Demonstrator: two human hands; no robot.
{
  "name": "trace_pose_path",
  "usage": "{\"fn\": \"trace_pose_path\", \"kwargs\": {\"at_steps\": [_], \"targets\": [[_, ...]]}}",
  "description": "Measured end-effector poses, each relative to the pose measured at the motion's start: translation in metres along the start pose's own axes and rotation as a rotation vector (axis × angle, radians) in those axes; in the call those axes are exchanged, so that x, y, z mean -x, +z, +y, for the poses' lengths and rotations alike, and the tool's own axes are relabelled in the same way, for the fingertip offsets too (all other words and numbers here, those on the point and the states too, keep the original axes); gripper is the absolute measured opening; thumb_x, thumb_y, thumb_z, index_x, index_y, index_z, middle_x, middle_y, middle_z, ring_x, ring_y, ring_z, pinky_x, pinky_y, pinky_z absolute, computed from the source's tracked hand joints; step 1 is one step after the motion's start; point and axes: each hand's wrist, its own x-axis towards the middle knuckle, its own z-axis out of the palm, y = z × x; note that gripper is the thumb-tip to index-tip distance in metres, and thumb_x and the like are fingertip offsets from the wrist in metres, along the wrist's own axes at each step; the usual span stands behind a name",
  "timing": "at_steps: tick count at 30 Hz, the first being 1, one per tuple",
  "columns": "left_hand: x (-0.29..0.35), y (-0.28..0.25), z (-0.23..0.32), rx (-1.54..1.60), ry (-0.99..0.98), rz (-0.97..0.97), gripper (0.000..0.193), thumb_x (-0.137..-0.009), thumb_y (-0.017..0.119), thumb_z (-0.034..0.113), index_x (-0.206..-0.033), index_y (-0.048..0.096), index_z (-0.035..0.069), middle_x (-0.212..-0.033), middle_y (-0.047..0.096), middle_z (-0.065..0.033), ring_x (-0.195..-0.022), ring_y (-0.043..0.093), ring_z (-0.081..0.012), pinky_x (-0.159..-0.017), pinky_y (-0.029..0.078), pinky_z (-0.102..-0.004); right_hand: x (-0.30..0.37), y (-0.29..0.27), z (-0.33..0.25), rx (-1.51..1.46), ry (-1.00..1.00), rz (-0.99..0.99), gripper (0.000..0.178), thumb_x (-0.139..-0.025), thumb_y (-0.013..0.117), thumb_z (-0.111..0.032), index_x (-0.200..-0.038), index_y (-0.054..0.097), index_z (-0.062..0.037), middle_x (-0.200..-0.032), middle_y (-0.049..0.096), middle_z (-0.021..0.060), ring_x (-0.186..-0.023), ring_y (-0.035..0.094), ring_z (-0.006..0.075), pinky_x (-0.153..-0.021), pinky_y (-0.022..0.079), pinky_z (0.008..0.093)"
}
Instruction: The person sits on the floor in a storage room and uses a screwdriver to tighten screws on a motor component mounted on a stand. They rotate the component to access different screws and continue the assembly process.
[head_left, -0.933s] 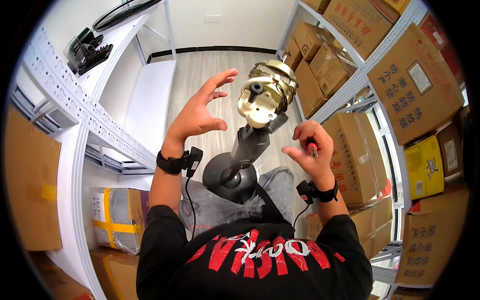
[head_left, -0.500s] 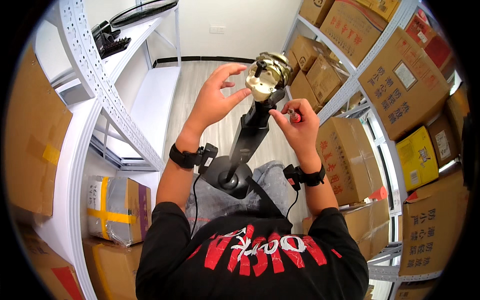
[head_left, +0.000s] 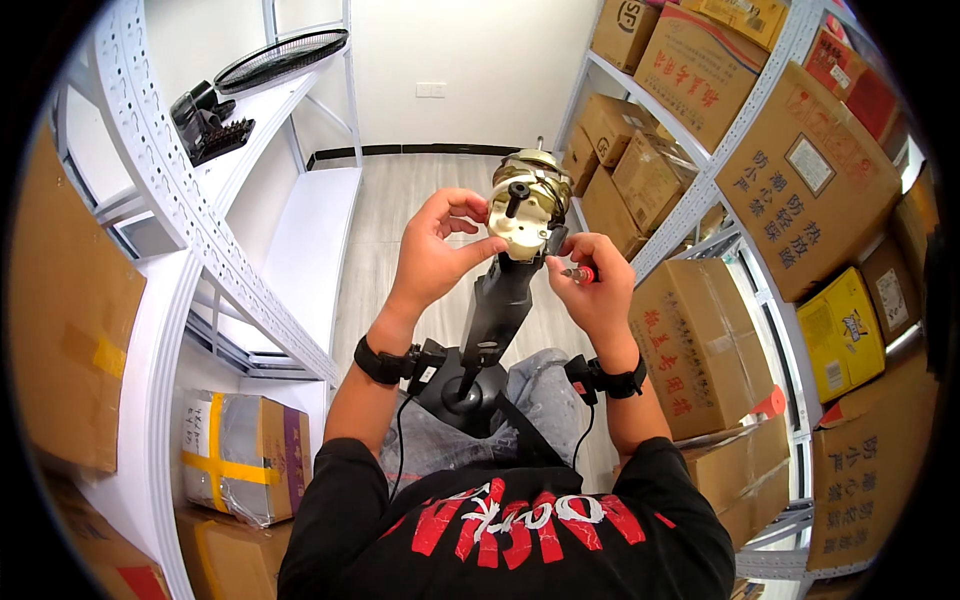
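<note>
A fan motor head (head_left: 519,228), with a pale cover and a black knob on its face, stands on top of a black fan stand (head_left: 494,318). My left hand (head_left: 432,250) is at the motor's left side, its thumb and curled fingertips closed on the edge of the cover. In my right hand (head_left: 602,290) lies a small screwdriver (head_left: 581,273) with a red part, mostly hidden in the fingers. That hand's thumb and index finger reach the black neck just under the motor. Down by my legs is the stand's dark base (head_left: 463,392).
White metal shelves (head_left: 225,265) rise on my left, bearing a black fan grille (head_left: 281,60) and dark fan parts (head_left: 210,125). Cardboard boxes (head_left: 703,350) fill the shelving on my right. A taped box (head_left: 245,455) sits low on the left, and a white wall (head_left: 460,40) closes the far end.
My left hand has come in against the motor, its fingers curling closer together. The whole scene sits lower in view. My right hand still keeps the screwdriver beside the neck.
</note>
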Motion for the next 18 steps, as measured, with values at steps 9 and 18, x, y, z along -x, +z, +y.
{"fn": "trace_pose_path", "kwargs": {"at_steps": [9,18], "targets": [[-0.004,0.027,-0.003,-0.114,0.037,0.096,0.056,-0.066,0.093,0.009,-0.110,0.058,0.008,-0.093,0.064,0.0014,-0.088,0.061,-0.0088,-0.080,0.048,-0.0246,-0.008,-0.013,0.029,-0.159,0.040,0.019,0.026,-0.077,0.076,0.001,-0.082,0.052,-0.0022,-0.087,0.066,0.0074,-0.062,0.045,0.0091,-0.057,0.040,0.0230],[0.001,0.029,-0.006,-0.212,0.193,0.013,0.064,-0.062,0.096,0.014,-0.108,0.052,0.010,-0.098,0.052,0.0003,-0.089,0.053,-0.0108,-0.081,0.046,-0.0257,0.004,-0.030,0.039,-0.182,0.171,-0.027,0.025,-0.079,0.075,0.000,-0.082,0.051,-0.0023,-0.090,0.068,0.0078,-0.062,0.043,0.0076,-0.057,0.039,0.0225]]}}
